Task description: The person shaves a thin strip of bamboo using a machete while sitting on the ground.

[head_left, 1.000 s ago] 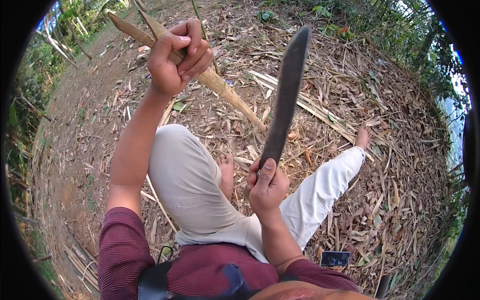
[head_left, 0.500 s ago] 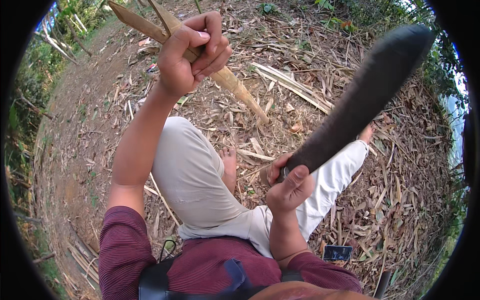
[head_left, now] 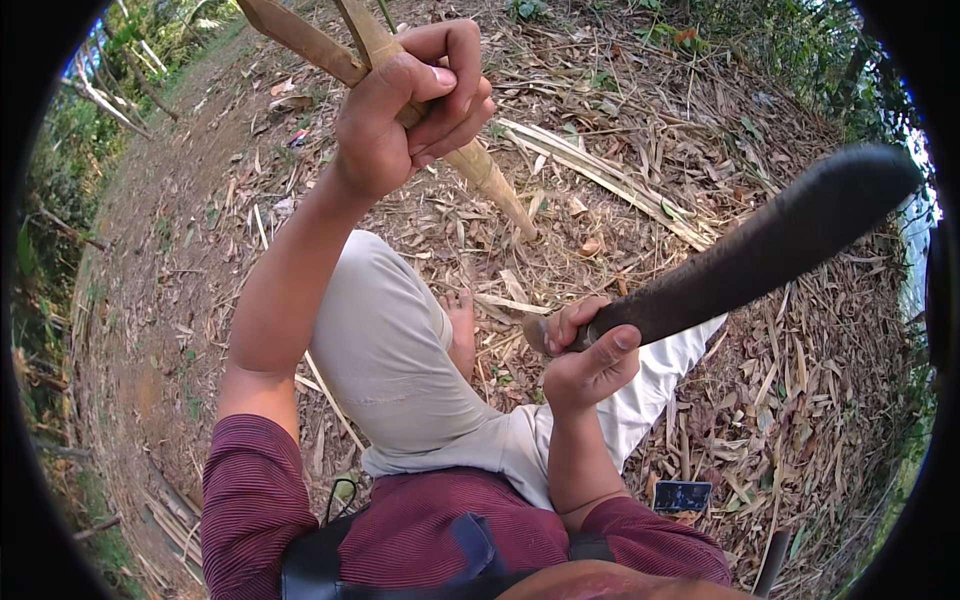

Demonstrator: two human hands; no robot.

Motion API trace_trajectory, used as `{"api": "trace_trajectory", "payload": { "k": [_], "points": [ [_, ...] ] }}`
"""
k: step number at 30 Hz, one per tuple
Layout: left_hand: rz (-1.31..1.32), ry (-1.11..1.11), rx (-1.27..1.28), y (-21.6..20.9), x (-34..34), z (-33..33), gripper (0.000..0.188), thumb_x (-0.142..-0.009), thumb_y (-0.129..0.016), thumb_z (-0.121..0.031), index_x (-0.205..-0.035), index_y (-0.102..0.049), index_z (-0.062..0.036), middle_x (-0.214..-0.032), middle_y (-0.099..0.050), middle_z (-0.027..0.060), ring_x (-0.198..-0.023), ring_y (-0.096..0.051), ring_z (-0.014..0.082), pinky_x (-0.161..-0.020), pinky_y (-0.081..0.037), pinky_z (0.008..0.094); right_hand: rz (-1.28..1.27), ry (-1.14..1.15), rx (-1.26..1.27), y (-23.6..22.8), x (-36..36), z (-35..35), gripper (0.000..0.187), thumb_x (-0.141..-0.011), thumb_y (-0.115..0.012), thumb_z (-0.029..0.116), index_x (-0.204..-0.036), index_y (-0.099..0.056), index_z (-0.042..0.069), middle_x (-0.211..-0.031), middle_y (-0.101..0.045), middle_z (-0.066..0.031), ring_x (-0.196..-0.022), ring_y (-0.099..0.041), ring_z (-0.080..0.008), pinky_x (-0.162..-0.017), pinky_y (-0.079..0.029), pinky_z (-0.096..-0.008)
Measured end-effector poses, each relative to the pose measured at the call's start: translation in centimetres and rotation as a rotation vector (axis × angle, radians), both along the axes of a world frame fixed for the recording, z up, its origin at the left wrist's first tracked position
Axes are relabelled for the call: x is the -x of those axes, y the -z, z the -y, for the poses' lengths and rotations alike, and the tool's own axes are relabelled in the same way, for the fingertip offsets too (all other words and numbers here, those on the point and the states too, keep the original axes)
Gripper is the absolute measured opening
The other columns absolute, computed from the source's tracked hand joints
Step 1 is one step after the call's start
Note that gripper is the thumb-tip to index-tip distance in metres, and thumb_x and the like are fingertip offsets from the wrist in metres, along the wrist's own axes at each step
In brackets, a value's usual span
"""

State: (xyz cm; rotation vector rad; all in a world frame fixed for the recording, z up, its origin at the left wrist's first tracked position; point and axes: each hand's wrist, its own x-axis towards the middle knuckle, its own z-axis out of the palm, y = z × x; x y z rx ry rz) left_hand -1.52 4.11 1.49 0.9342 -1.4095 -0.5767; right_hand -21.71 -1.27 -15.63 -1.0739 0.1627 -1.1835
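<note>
My left hand (head_left: 415, 105) is closed around a split bamboo pole (head_left: 490, 185), raised at the upper left. Above the hand the pole forks into two pieces that run out of the top of the view; its narrow lower end points down at the littered ground. In my right hand (head_left: 590, 365) is the handle of a machete, gripped in front of my lap. The dark, broad machete blade (head_left: 760, 255) reaches up and to the right, apart from the bamboo. The handle is partly hidden by my fingers.
Pale split bamboo strips (head_left: 610, 180) lie on the ground beyond my feet. A dark phone (head_left: 682, 496) rests on dry leaves at my right. More sticks (head_left: 170, 530) lie at the lower left. Dry leaves and chips cover the ground, with shrubs around the edges.
The machete blade has swung down to the right and now lies flatter. My left hand with the bamboo has shifted slightly right in the view.
</note>
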Motion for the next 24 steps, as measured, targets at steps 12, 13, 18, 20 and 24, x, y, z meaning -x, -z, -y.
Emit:
{"api": "trace_trajectory", "payload": {
  "k": [12,13,18,20,24],
  "points": [
    [-0.004,-0.053,0.026,0.5,-0.8,-0.4,0.020,-0.089,-0.036,-0.019,-0.074,-0.043,-0.0075,-0.044,-0.027,-0.0041,-0.037,-0.022,0.0065,-0.040,-0.023,0.0242,-0.344,0.144,0.394,2.5,-1.4,-1.7,0.047,-0.105,-0.046,0.029,-0.070,-0.058,0.000,-0.051,-0.050,0.0002,-0.044,-0.049,-0.0083,-0.043,-0.038,-0.0250],
    [0.025,-0.048,0.006,0.5,-0.4,-0.4,0.020,-0.089,-0.036,-0.020,-0.074,-0.043,-0.0081,-0.044,-0.028,-0.0043,-0.036,-0.022,0.0065,-0.041,-0.024,0.0245,-0.295,0.194,0.394,3.4,-1.7,-1.6,0.047,-0.105,-0.046,0.029,-0.070,-0.058,0.000,-0.051,-0.051,-0.0002,-0.044,-0.049,-0.0088,-0.044,-0.038,-0.0255],
    [0.010,-0.036,-0.001,0.4,-0.8,-0.4,0.021,-0.088,-0.035,-0.020,-0.074,-0.043,-0.0076,-0.044,-0.028,-0.0041,-0.036,-0.021,0.0065,-0.040,-0.024,0.0244,-0.762,-0.011,0.152,8.3,-5.0,-0.8,0.048,-0.104,-0.050,0.033,-0.069,-0.059,0.000,-0.051,-0.051,-0.0036,-0.043,-0.047,-0.0123,-0.043,-0.036,-0.0303],
    [-0.068,-0.026,0.072,0.4,-3.3,-0.9,0.022,-0.088,-0.034,-0.018,-0.073,-0.044,-0.0060,-0.044,-0.026,-0.0037,-0.036,-0.019,0.0063,-0.038,-0.023,0.0239,-0.709,0.012,0.209,8.2,-5.7,0.1,0.047,-0.104,-0.050,0.032,-0.071,-0.061,0.000,-0.051,-0.051,-0.0035,-0.043,-0.047,-0.0120,-0.043,-0.036,-0.0296],
    [-0.020,-0.048,0.064,0.6,-2.4,-1.1,0.022,-0.088,-0.034,-0.020,-0.073,-0.043,-0.0067,-0.044,-0.026,-0.0037,-0.036,-0.019,0.0066,-0.038,-0.023,0.0238,-0.453,0.107,0.399,2.0,-2.3,-1.2,0.047,-0.105,-0.047,0.030,-0.073,-0.062,-0.001,-0.051,-0.051,-0.0020,-0.043,-0.047,-0.0103,-0.043,-0.037,-0.0281]
  ]
}}
